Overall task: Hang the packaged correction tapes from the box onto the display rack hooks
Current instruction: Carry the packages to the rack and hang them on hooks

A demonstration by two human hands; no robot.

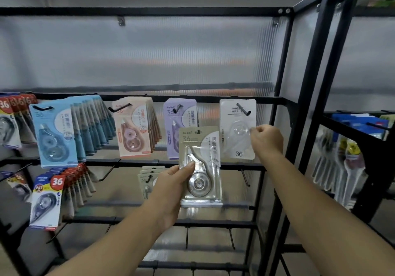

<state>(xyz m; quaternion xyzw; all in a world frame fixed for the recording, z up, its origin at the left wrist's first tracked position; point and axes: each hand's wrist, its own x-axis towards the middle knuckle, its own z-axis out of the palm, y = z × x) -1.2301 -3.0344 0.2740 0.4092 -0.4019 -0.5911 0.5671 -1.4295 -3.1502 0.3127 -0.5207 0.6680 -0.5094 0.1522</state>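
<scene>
A ribbed translucent panel (pixel 149 57) is backing a black display rack (pixel 213 100), on whose upper bar five hooks are being occupied by packs. One beige correction tape pack (pixel 202 147) is being gripped at its lower left edge by the left hand (pixel 171 181), with its long axis upright and its hang hole uppermost. One white pack (pixel 237 138), hanging on the rightmost hook (pixel 243 109), is being pinched at its right edge by the right hand (pixel 266 138). The matching beige packs (pixel 147 174) are hanging just below and left of the held pack, so the left hand is judged the nearer. Two bare hooks (pixel 245 177) are flanking them. The box is not being shown.
</scene>
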